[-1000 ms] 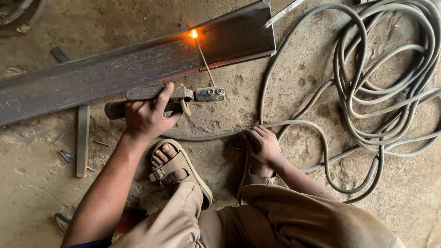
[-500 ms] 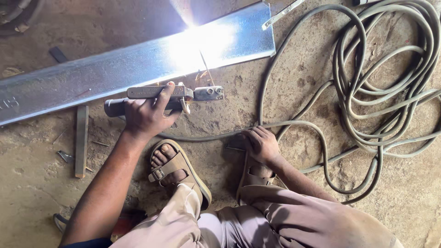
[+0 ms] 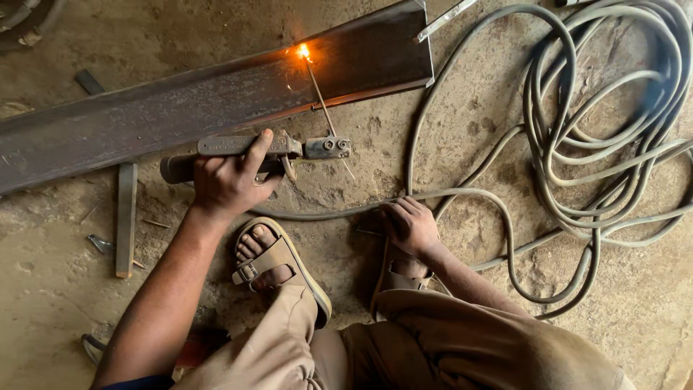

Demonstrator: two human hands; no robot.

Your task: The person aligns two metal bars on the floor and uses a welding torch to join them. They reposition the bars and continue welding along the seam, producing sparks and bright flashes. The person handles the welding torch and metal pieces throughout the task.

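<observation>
My left hand (image 3: 229, 180) grips the handle of a welding electrode holder (image 3: 253, 150). A thin electrode rod (image 3: 322, 97) runs from the holder's jaws up to a long dark steel plate (image 3: 180, 108), and its tip glows orange (image 3: 303, 51) against the metal. My right hand (image 3: 410, 225) rests on the ground over my right foot, fingers curled around a grey welding cable (image 3: 346, 211). My left foot in a tan sandal (image 3: 271, 261) sits just below the holder.
A big coil of grey cable (image 3: 613, 130) lies on the dirt floor at the right. A short metal bar (image 3: 126, 217) lies at the left, small scrap bits near it. A thin metal strip (image 3: 444, 18) sits by the plate's far end.
The bright white arc flash of half a second ago has died down to a small orange glow at the rod tip. Both hands stay in place.
</observation>
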